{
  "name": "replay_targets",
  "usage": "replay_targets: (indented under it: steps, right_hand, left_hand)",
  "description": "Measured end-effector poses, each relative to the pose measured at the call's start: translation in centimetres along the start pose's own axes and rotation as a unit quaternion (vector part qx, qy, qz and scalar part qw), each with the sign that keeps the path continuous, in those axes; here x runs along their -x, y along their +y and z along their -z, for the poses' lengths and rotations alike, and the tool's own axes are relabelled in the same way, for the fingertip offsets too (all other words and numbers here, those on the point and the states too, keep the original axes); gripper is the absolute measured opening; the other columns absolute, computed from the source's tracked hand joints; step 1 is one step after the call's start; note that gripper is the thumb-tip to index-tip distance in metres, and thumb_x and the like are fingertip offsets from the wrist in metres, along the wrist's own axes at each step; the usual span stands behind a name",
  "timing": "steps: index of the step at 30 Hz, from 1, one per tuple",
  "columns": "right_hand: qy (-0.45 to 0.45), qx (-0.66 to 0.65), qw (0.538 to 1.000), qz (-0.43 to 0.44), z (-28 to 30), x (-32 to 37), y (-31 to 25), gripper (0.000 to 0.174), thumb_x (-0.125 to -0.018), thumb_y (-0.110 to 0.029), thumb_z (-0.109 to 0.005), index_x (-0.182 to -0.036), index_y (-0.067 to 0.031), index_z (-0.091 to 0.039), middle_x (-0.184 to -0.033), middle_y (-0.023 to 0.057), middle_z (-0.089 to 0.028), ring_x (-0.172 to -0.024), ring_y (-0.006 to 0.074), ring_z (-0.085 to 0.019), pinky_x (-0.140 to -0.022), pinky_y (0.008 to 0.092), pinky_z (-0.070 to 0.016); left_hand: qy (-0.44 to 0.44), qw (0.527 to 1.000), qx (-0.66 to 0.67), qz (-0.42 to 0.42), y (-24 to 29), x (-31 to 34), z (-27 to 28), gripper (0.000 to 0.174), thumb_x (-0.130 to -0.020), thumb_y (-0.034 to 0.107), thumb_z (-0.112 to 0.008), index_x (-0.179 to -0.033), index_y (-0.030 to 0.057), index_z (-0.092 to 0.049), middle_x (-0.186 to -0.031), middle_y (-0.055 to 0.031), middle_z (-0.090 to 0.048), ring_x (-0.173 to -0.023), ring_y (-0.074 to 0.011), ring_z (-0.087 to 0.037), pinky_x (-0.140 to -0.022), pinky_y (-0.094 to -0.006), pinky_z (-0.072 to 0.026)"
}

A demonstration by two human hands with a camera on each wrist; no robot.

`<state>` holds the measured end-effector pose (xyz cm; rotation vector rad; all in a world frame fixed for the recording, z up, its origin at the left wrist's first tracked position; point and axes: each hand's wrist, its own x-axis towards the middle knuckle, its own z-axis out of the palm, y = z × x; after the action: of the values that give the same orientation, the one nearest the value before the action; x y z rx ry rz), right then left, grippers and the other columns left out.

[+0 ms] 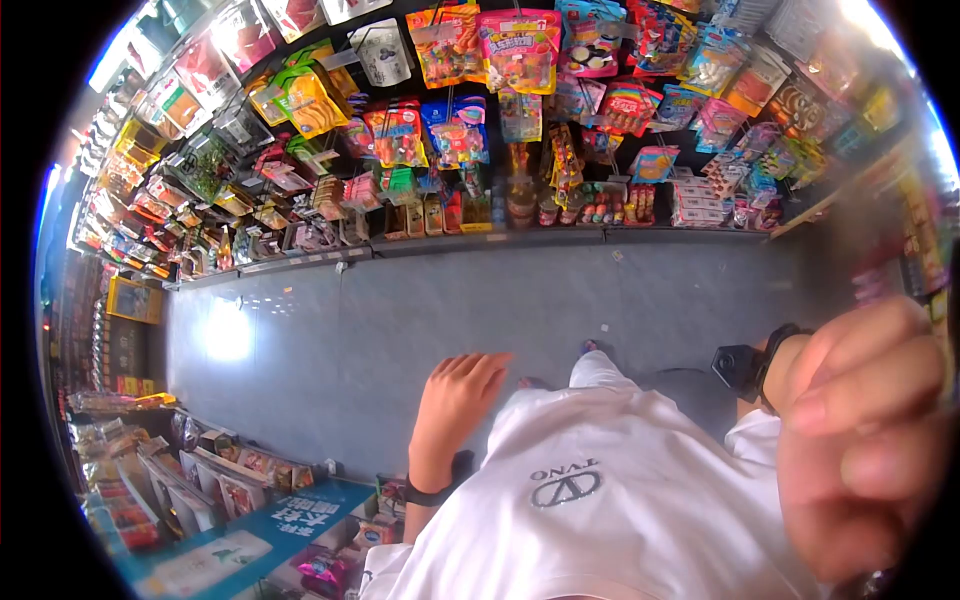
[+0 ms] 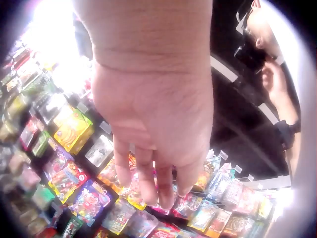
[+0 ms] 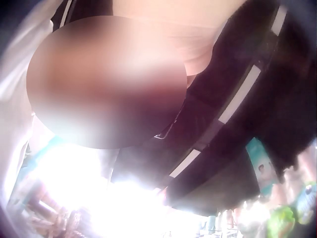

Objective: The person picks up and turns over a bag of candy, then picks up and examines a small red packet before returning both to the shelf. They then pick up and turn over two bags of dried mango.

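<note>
My left hand (image 1: 460,400) hangs over the floor beside the white shirt (image 1: 640,450), its fingers extended and loosely together. Seen in the left wrist view, the same hand (image 2: 156,119) points toward hanging snack packets (image 2: 74,131) and holds nothing visible. Raised close to the head camera, my right hand (image 1: 870,430) has curled fingers, with no object visible in them. The left wrist view also shows it (image 2: 275,82) beside a dark device (image 2: 250,57) at the head. A blurred patch covers much of the right wrist view.
Packed snack shelves (image 1: 480,232) line the far side of the grey floor (image 1: 480,300). More goods stand at the lower left, around a blue sign (image 1: 290,520). Another rack (image 1: 920,230) rises at the right edge.
</note>
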<state>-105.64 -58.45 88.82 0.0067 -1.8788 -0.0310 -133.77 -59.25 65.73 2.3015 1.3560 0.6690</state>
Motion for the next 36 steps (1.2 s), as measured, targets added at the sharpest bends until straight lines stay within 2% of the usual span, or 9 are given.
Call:
replay_targets:
  steps: [13,17,20,24,27,31,34,35,36]
  right_hand:
    - [0.043,-0.020,0.999,-0.024,-0.2,2.2,11.7,0.030,-0.103,-0.037,-0.049,-0.107,-0.0072,-0.050,-0.085,0.0095,-0.057,-0.052,0.0167,-0.052,-0.042,0.0294,-0.0403]
    - [0.057,-0.016,0.997,-0.041,0.5,3.1,16.0,0.030,-0.103,-0.037,-0.049,-0.107,-0.0073,-0.050,-0.085,0.0094,-0.057,-0.052,0.0165,-0.052,-0.042,0.0292,-0.0402]
    - [0.060,-0.002,0.996,-0.066,1.1,3.6,18.9,0.030,-0.103,-0.037,-0.049,-0.108,-0.0074,-0.050,-0.085,0.0094,-0.057,-0.052,0.0165,-0.052,-0.042,0.0291,-0.0401]
    - [0.066,0.026,0.990,-0.118,1.8,4.2,22.1,0.030,-0.103,-0.037,-0.048,-0.108,-0.0076,-0.050,-0.085,0.0094,-0.057,-0.051,0.0163,-0.052,-0.041,0.0289,-0.0401]
    - [0.093,0.027,0.988,-0.124,2.5,5.2,24.8,0.032,-0.099,-0.025,-0.057,-0.112,0.0023,-0.047,-0.080,0.0084,-0.059,-0.050,0.0153,-0.052,-0.041,0.0286,-0.0423]
    - [-0.047,-0.020,0.966,-0.254,7.0,8.3,27.1,0.030,-0.092,-0.006,-0.058,-0.114,0.0098,-0.045,-0.076,0.0102,-0.060,-0.052,0.0132,-0.051,-0.045,0.0260,-0.0423]
    - [0.074,-0.012,0.951,-0.301,4.7,11.5,28.9,0.040,-0.088,0.003,-0.056,-0.125,0.0120,-0.045,-0.072,0.0104,-0.059,-0.055,0.0125,-0.051,-0.053,0.0236,-0.0437]
    - [0.175,-0.008,0.934,-0.310,3.3,12.6,29.3,0.042,-0.088,0.005,-0.056,-0.127,0.0118,-0.045,-0.073,0.0107,-0.059,-0.055,0.0129,-0.051,-0.055,0.0235,-0.0447]
    - [0.176,-0.016,0.922,-0.344,3.2,13.3,29.7,0.043,-0.088,0.005,-0.056,-0.129,0.0114,-0.045,-0.073,0.0105,-0.059,-0.056,0.0128,-0.052,-0.056,0.0235,-0.0452]
  left_hand:
    - [-0.005,0.996,-0.040,0.080,-3.7,-5.6,0.7,0.015,-0.089,0.012,-0.067,-0.104,0.0090,-0.067,-0.091,-0.0059,-0.071,-0.082,-0.0251,-0.066,-0.077,-0.0370,-0.0515]
    - [0.009,0.998,-0.048,0.049,-4.8,-9.5,1.2,0.015,-0.090,0.013,-0.066,-0.104,0.0103,-0.067,-0.089,-0.0058,-0.070,-0.081,-0.0250,-0.067,-0.075,-0.0381,-0.0523]
    - [-0.021,0.997,-0.066,0.045,-5.1,-13.4,2.3,0.015,-0.090,0.014,-0.066,-0.105,0.0099,-0.066,-0.087,-0.0061,-0.069,-0.082,-0.0252,-0.067,-0.076,-0.0379,-0.0526]
    - [-0.010,0.997,-0.082,-0.015,-4.8,-19.0,2.7,0.016,-0.089,0.013,-0.066,-0.104,0.0090,-0.065,-0.087,-0.0053,-0.069,-0.082,-0.0253,-0.067,-0.077,-0.0373,-0.0527]
    - [-0.016,0.995,-0.090,-0.047,-4.0,-22.8,3.0,0.017,-0.088,0.012,-0.067,-0.104,0.0089,-0.065,-0.088,-0.0045,-0.068,-0.083,-0.0252,-0.067,-0.078,-0.0370,-0.0528]
    - [-0.032,0.993,-0.099,-0.049,-3.2,-26.2,3.0,0.019,-0.088,0.012,-0.067,-0.106,0.0093,-0.065,-0.089,-0.0044,-0.068,-0.084,-0.0250,-0.067,-0.079,-0.0366,-0.0528]
    - [-0.043,0.993,-0.106,-0.036,-3.6,-27.3,2.9,0.019,-0.088,0.013,-0.067,-0.107,0.0094,-0.065,-0.090,-0.0047,-0.069,-0.084,-0.0249,-0.067,-0.080,-0.0367,-0.0527]
    - [-0.045,0.993,-0.106,-0.031,-3.7,-27.5,2.9,0.019,-0.088,0.013,-0.067,-0.107,0.0093,-0.065,-0.090,-0.0047,-0.069,-0.084,-0.0249,-0.067,-0.080,-0.0368,-0.0527]
    - [-0.049,0.993,-0.105,-0.026,-4.0,-27.7,2.9,0.019,-0.089,0.013,-0.067,-0.107,0.0093,-0.065,-0.090,-0.0048,-0.069,-0.084,-0.0249,-0.067,-0.079,-0.0369,-0.0528]
